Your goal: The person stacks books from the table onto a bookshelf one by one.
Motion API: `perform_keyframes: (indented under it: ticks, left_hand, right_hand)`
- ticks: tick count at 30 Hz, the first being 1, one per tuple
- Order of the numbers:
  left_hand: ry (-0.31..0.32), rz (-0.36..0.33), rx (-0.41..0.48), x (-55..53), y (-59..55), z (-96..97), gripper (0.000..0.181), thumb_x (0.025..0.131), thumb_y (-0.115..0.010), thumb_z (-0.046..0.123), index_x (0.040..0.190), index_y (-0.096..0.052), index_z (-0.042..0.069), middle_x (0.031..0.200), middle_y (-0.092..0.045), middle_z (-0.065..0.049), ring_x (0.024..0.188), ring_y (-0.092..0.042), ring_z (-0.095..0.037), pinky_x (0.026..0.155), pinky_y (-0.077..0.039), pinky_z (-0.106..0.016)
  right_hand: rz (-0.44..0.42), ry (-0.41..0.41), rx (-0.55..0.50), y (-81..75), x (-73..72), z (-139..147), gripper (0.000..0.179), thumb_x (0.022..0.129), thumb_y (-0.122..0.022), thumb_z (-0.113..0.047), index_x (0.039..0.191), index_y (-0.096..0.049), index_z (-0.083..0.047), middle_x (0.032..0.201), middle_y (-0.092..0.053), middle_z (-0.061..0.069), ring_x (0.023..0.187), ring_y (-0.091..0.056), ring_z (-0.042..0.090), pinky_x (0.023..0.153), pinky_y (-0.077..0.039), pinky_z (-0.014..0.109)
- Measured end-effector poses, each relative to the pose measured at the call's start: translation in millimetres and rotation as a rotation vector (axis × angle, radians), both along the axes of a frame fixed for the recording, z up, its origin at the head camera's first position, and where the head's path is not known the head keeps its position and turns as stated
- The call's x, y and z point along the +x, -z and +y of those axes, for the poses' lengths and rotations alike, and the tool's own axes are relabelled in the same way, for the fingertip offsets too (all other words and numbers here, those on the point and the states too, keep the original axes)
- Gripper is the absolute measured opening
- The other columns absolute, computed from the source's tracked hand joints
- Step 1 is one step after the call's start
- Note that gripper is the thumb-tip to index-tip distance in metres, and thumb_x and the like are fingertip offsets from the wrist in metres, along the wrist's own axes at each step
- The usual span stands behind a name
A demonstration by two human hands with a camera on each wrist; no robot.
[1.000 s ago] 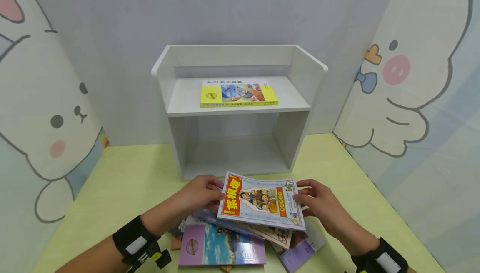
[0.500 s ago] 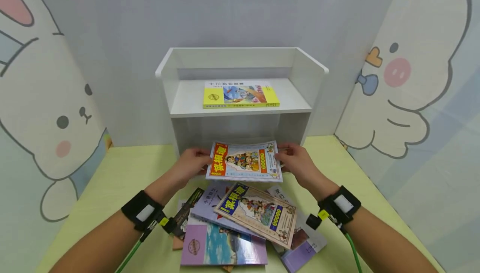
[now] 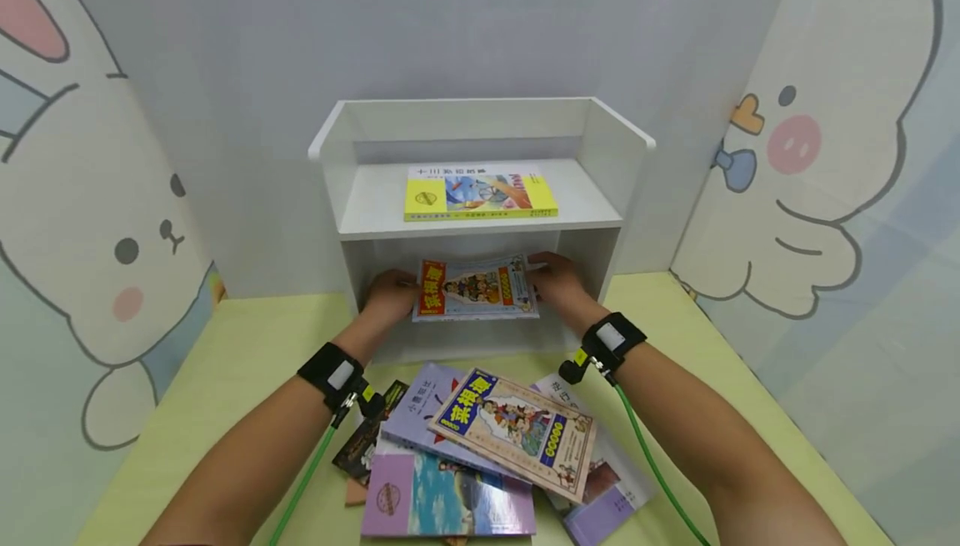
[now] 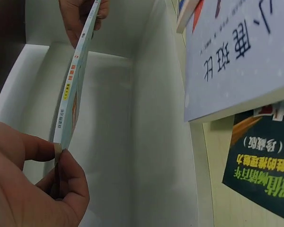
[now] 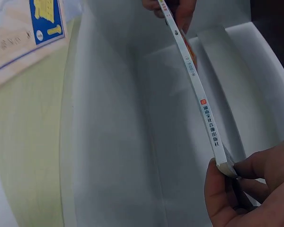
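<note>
Both hands hold a thin light-blue book [image 3: 476, 289] with a red title strip, inside the lower compartment of a white shelf [image 3: 480, 227]. At its left end, my left hand [image 3: 390, 296] pinches the edge between thumb and fingers. My right hand [image 3: 558, 283] pinches the opposite end. In the left wrist view the book's spine [image 4: 72, 80] shows, above the compartment floor [image 4: 106, 142]. The right wrist view shows the same spine [image 5: 194, 80], also apart from the floor. On the upper shelf lies a yellow book [image 3: 480, 194].
A loose pile of books lies on the table before the shelf: a cream book [image 3: 517, 429] on top, a lilac book [image 3: 420, 413], a purple-and-blue book [image 3: 450, 496], a dark book [image 3: 367, 442] and a grey-and-purple book [image 3: 607, 488]. Cartoon-printed curtains [image 3: 817, 196] flank the table.
Both hands have lifted the light-blue book off the pile and carried it forward into the lower compartment. The cream book beneath it has come into view.
</note>
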State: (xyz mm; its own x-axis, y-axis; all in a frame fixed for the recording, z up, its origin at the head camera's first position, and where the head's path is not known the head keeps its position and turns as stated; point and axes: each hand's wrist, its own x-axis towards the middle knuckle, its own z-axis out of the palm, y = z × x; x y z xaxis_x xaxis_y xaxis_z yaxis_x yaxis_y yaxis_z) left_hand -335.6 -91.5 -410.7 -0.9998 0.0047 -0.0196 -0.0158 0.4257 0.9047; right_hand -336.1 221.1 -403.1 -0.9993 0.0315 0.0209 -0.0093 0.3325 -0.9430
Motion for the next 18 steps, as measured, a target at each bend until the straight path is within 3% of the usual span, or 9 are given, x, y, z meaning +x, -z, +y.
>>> perform_keyframes:
  ticks: [3, 11, 15, 18]
  left_hand:
    - [-0.027, -0.022, -0.036, -8.7, 2.6, 2.1, 0.053, 0.105, -0.068, 0.024, 0.15, -0.059, -0.001, 0.136, -0.069, -0.023, 0.116, -0.069, -0.034, 0.096, -0.058, -0.046]
    - [-0.026, -0.036, -0.064, -15.0, 6.9, -0.5, 0.05, 0.107, -0.065, 0.027, 0.149, -0.06, 0.0, 0.136, -0.069, -0.021, 0.117, -0.068, -0.034, 0.097, -0.058, -0.046]
    - [-0.02, -0.048, -0.063, -18.6, 11.1, -1.3, 0.048, 0.106, -0.065, 0.025, 0.148, -0.061, 0.0, 0.134, -0.069, -0.021, 0.116, -0.069, -0.034, 0.095, -0.058, -0.046]
    - [-0.013, -0.052, -0.115, -21.0, 17.6, -2.2, 0.043, 0.105, -0.067, 0.023, 0.141, -0.065, 0.0, 0.124, -0.072, -0.019, 0.108, -0.069, -0.031, 0.087, -0.058, -0.041]
  right_hand:
    - [0.013, 0.019, 0.037, 0.8, -10.6, -1.1, 0.048, 0.11, -0.065, -0.016, 0.156, -0.056, -0.002, 0.134, -0.066, 0.023, 0.114, -0.071, 0.035, 0.085, -0.061, 0.038]
    - [-0.004, 0.028, 0.067, 0.1, -21.8, -5.1, 0.049, 0.11, -0.067, -0.016, 0.155, -0.056, -0.001, 0.135, -0.066, 0.023, 0.116, -0.071, 0.036, 0.087, -0.061, 0.04]
    - [-0.015, 0.033, 0.108, 6.5, -29.6, -5.1, 0.049, 0.11, -0.066, -0.015, 0.156, -0.057, -0.001, 0.144, -0.063, 0.023, 0.12, -0.07, 0.037, 0.092, -0.061, 0.043]
    - [-0.038, 0.025, 0.167, 16.8, -35.5, -5.4, 0.048, 0.11, -0.066, -0.016, 0.155, -0.058, -0.002, 0.146, -0.062, 0.022, 0.121, -0.068, 0.036, 0.094, -0.06, 0.047]
